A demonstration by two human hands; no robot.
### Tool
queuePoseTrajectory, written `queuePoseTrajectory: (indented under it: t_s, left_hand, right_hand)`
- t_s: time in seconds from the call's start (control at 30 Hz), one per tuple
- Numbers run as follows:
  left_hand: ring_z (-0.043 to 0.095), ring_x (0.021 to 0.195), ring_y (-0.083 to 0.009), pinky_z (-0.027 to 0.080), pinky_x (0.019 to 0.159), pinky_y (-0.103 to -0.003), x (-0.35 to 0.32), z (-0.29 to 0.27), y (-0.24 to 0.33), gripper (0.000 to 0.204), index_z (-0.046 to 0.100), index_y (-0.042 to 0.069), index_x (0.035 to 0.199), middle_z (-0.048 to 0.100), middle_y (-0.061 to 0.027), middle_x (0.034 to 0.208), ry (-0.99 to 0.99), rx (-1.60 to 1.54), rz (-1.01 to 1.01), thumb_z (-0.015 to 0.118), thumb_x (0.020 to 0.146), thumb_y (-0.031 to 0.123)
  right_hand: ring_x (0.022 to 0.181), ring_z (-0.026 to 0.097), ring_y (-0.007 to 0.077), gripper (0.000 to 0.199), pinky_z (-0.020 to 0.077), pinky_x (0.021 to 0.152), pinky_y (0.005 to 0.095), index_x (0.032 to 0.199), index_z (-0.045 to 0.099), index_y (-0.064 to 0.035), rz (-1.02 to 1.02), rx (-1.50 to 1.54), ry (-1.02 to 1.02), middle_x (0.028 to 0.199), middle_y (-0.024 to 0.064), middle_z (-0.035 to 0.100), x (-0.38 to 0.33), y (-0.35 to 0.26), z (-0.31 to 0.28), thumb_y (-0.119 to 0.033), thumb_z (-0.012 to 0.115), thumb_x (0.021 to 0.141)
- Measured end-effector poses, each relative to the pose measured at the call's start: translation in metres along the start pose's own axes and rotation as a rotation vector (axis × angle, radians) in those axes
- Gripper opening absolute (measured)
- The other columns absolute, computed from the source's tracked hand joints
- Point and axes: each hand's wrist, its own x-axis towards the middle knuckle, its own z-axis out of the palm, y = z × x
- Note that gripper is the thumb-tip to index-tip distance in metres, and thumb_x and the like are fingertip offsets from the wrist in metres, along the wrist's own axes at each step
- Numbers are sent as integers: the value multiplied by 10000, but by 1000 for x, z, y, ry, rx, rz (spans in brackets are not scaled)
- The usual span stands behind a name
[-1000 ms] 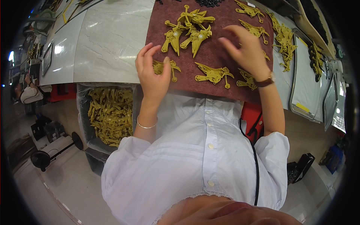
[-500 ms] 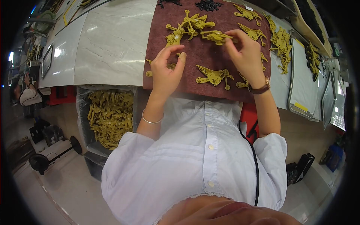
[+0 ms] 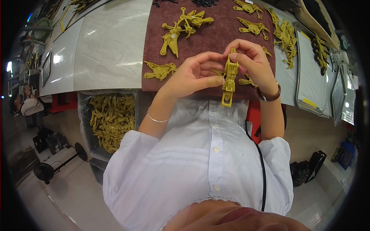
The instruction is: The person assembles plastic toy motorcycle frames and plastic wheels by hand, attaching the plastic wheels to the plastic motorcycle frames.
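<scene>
Both hands, left hand point(image 3: 192, 75) and right hand point(image 3: 252, 63), pinched one yellow plastic part point(image 3: 229, 79) above the brown mat's point(image 3: 216, 34) near edge.

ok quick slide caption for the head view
Both hands, left hand and right hand, hold a yellow plastic part above a brown mat.

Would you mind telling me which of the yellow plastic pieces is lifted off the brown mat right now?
It is the long yellow piece held upright between both hands, left hand and right hand. The other yellow pieces lie flat on the brown mat.
</scene>
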Motion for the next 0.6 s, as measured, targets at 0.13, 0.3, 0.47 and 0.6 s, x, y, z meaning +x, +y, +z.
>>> queuePoseTrajectory:
  t_s: [0.13,0.3,0.47,0.6]
  left_hand:
    - [642,1024,-203,539,872,-326,0,3,-8,504,473,-7,1266,643,-146,1113,36,-12,70,714,824,24]
    - [663,987,-235,569,834,-354,3,2,-18,569,352,42,1358,643,-194,1098,302,-188,138,650,874,27]
    - [672,965,-251,579,819,-367,1,1,-20,510,311,79,1368,633,-227,1122,421,-289,218,590,942,114]
    - [672,949,-224,582,805,-357,2,4,-33,392,371,65,1267,638,-205,1123,510,-200,236,588,948,134]
  right_hand:
    - [626,560,36,173,439,545,186,1036,592,17,-24,-5,54,701,-21,583,-3,6,10,-47,609,877]
    - [869,603,107,273,493,726,243,1108,562,12,-269,2,182,956,63,602,-12,23,19,22,556,836]
    - [1086,603,302,246,500,889,360,943,690,-80,-472,-546,99,1244,160,555,-29,27,35,-28,646,707]
    - [1072,609,323,295,521,853,369,978,692,-93,-565,-804,200,1265,194,541,-26,45,43,-54,696,686]
